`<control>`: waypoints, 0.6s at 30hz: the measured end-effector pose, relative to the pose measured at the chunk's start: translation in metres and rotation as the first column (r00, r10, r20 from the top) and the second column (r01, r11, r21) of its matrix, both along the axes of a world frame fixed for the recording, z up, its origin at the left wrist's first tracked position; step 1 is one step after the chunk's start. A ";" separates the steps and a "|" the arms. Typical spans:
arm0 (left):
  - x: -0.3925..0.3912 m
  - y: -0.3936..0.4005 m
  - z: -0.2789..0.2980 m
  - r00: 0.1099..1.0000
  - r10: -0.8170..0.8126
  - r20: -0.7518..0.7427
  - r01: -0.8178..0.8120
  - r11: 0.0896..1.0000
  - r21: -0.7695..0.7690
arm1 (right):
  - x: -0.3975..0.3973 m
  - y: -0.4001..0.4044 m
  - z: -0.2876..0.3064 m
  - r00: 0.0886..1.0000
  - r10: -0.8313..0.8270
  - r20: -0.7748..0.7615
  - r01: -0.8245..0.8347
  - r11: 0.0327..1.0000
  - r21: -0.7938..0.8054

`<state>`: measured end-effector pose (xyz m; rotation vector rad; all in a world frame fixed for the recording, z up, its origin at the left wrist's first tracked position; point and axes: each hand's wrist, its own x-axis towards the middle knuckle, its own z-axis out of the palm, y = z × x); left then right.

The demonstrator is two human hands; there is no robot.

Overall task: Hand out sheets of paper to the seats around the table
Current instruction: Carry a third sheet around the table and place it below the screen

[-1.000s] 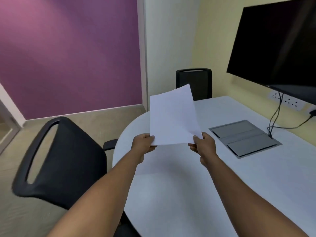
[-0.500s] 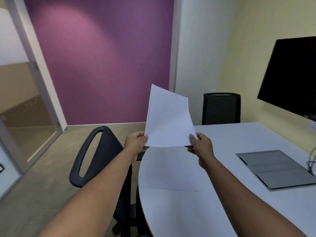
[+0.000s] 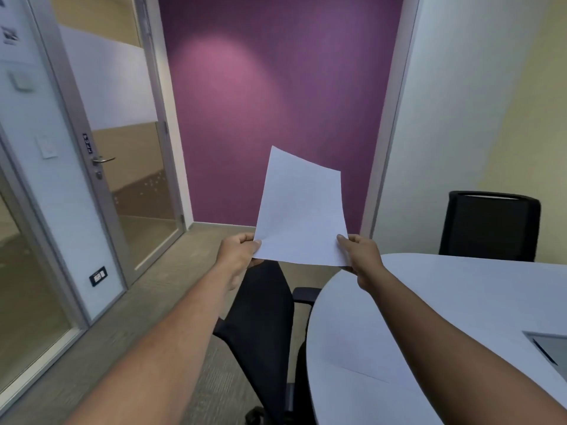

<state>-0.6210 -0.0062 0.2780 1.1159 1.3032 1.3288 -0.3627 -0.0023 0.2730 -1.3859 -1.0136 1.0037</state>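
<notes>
I hold a white sheet of paper (image 3: 302,210) up in the air with both hands, tilted upright in front of the purple wall. My left hand (image 3: 237,253) pinches its lower left corner and my right hand (image 3: 362,256) pinches its lower right corner. Below the sheet stands a black office chair (image 3: 264,326) pushed up to the rounded end of the white table (image 3: 506,296). Another white sheet (image 3: 365,354) lies flat on the table near its rounded edge. A second black chair (image 3: 489,227) stands at the table's far side.
A grey cable hatch (image 3: 549,348) is set into the table at the right edge of view. A glass door (image 3: 122,154) with a metal handle and glass partitions line the left side. Carpeted floor lies between the door and the chair.
My view has swung left, so the door and glass wall have come in and the wall screen has gone out. The sheet stays held in both hands, now over the near chair instead of the table.
</notes>
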 end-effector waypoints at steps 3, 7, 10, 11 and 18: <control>-0.036 0.018 0.002 1.000 0.021 0.008 -0.021 1.000 0.011 | -0.033 0.023 -0.001 0.999 0.035 0.024 -0.035 0.999 0.006; -0.096 0.051 0.006 0.999 -0.015 -0.030 0.017 0.999 0.038 | -0.089 0.052 -0.005 0.992 0.088 -0.093 -0.084 0.995 0.049; -0.140 0.075 0.008 0.998 -0.059 -0.038 0.061 0.997 0.048 | -0.127 0.073 -0.009 0.972 0.122 -0.200 -0.109 0.991 0.076; -0.157 0.083 0.008 0.997 -0.073 -0.038 0.075 0.996 0.047 | -0.142 0.080 -0.011 0.972 0.109 -0.207 -0.097 0.993 0.070; -0.243 0.138 0.003 0.991 -0.136 -0.018 0.136 0.990 0.019 | -0.219 0.123 -0.007 0.988 -0.022 -0.153 0.032 0.998 0.059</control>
